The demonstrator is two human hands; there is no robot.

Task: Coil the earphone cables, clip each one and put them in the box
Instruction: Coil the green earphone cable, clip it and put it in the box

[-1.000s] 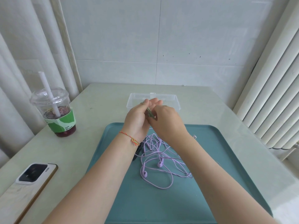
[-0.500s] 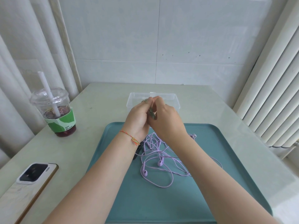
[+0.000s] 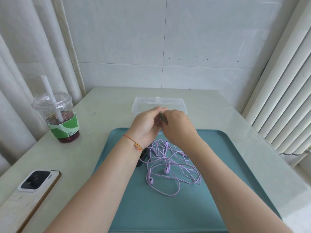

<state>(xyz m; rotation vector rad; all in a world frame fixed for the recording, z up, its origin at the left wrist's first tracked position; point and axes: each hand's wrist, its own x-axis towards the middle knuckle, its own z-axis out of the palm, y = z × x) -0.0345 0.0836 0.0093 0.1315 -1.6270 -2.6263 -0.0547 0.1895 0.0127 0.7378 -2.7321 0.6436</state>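
My left hand and my right hand meet above the far edge of the teal tray, fingers curled together round a small dark green clip that shows between them. What else lies inside the hands is hidden. Below them a tangle of purple earphone cables with earbuds lies loose on the tray. A dark object sits by my left wrist, partly hidden. The clear plastic box stands open just behind the hands.
An iced drink cup with a white straw stands at the left of the pale table. A phone lies face down at the near left on a board. A radiator runs along the right.
The hands stay pressed together and shift only slightly around the clip. The cable loops on the right of the tangle have moved a little.
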